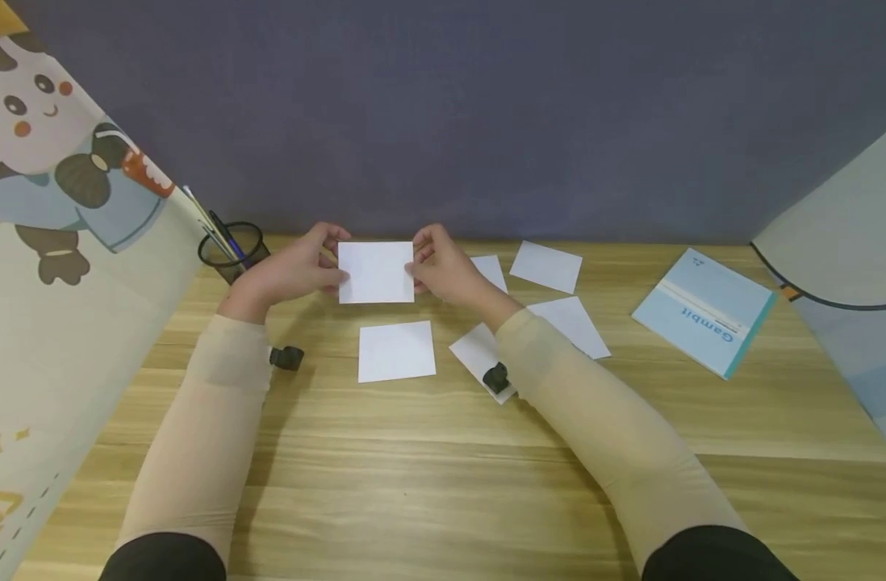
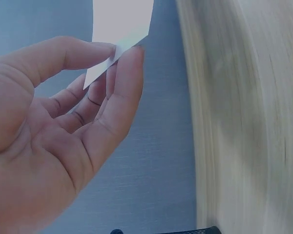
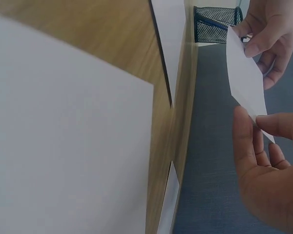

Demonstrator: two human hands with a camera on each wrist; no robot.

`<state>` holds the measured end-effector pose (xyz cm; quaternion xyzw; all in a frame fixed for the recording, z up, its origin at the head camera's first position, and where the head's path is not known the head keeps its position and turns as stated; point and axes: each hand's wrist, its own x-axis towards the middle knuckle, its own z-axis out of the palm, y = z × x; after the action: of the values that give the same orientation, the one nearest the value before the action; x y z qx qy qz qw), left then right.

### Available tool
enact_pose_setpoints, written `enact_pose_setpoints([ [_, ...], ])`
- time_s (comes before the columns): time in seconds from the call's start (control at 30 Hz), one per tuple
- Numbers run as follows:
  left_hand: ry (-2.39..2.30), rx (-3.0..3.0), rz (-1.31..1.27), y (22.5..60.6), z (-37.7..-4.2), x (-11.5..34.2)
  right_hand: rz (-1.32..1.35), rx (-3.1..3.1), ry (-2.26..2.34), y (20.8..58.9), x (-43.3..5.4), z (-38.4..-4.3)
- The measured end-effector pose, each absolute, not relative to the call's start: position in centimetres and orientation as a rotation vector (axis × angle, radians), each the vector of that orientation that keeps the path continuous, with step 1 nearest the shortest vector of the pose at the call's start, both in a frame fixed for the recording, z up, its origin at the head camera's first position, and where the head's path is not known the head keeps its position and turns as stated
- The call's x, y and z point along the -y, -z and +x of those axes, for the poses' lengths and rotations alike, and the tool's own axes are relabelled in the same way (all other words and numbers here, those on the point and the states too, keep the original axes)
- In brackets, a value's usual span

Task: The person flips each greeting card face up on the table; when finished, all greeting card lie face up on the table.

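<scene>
A blank white card (image 1: 376, 273) is held up between both hands near the back edge of the table. My left hand (image 1: 301, 266) pinches its left edge between thumb and fingers. On the opposite edge, my right hand (image 1: 446, 270) pinches it the same way. In the left wrist view the thumb lies on one face of the card (image 2: 122, 22) and the fingers lie behind it. Seen from the right wrist, the card (image 3: 246, 73) bends slightly between the two hands. Another white card (image 1: 397, 352) lies flat on the table just below the held one.
Several more white cards, among them one at the back (image 1: 546, 266) and one by the right forearm (image 1: 570, 325), lie to the right. A light blue "Gambit" booklet (image 1: 704, 312) is farther right. At the back left stands a black mesh pen holder (image 1: 232, 246) with pens.
</scene>
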<state>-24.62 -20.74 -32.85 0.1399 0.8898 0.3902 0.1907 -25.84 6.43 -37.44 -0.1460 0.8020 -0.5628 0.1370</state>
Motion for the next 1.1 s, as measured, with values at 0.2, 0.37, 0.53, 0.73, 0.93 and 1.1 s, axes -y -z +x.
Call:
enact_pose_setpoints([
  [0.2, -1.092, -2.533, 0.41, 32.5, -24.5, 20.5, -0.426, -2.299, 1.667, 37.2, -6.6, -25.8],
  [0.37, -1.091, -2.554, 0.413, 32.2, -24.3, 20.2, -0.455, -2.309, 1.651, 37.1, -6.8, -25.6],
  [0.53, -1.11, -2.557, 0.435, 32.1, -24.1, 20.1, -0.474, -2.357, 1.618, 37.0, -6.9, -25.4],
  [0.73, -1.063, -2.611, 0.507, 32.3, -24.0, 20.1, -0.483, -2.438, 1.565, 36.8, -7.1, -25.2],
  [0.93, -0.975, -2.707, 0.584, 32.7, -24.0, 19.9, -0.445, -2.466, 1.557, 36.8, -7.1, -25.4],
  [1.1, -0.952, -2.794, 0.662, 32.9, -23.9, 19.5, -0.43, -2.434, 1.607, 37.0, -7.0, -25.5],
])
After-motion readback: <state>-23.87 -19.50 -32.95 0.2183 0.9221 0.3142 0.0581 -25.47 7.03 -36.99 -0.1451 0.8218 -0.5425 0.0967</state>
